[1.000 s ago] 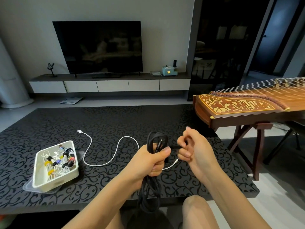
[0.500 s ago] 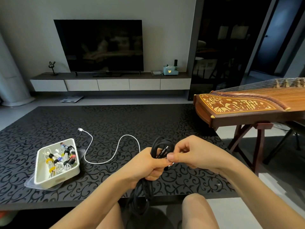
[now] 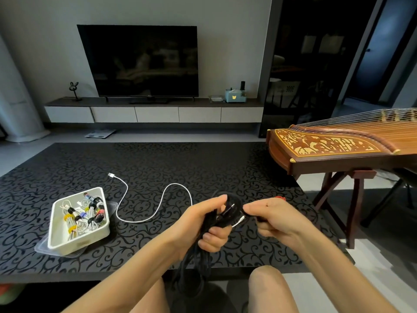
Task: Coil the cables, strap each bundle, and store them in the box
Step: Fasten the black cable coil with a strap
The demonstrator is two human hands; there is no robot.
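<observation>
Black cable (image 3: 230, 213), coiled, hangs in your left hand (image 3: 203, 224), gripped above the table's (image 3: 203, 159) near edge, while your right hand (image 3: 277, 220) pinches its top loop. A white cable (image 3: 178, 183) lies loose beside the box (image 3: 79, 241) of strapped bundles.

Middle of black cable coil (image 3: 229, 213) hidden in left hand (image 3: 203, 223); zither (image 3: 338, 146) cut by right edge.

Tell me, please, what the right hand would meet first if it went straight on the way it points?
The black cable coil in the left hand; the right hand points left at it, seemingly pinching a strand, though depth is unclear.
</observation>
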